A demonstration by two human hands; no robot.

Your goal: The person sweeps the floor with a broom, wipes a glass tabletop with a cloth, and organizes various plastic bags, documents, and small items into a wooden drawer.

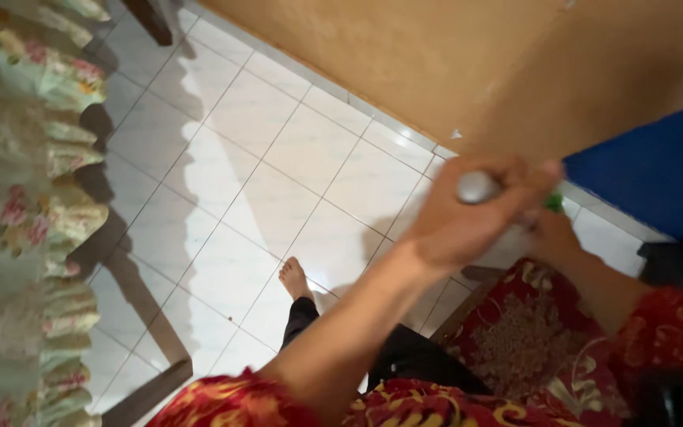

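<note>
- Left hand is out in front, fingers curled tight round a small pale rounded thing, its grey-white end poking out at the top of the fist; what it is, too blurred to tell
- Right hand sits just behind and touching the left, partly hidden; a green bit shows at its fingertips; cannot tell how its fingers are set
- Both hands hover above the white tiled floor, near the tan wall and a blue panel
- Bare foot on the tiles below; red patterned cushion under the right forearm; floral frilled cloth far left
</note>
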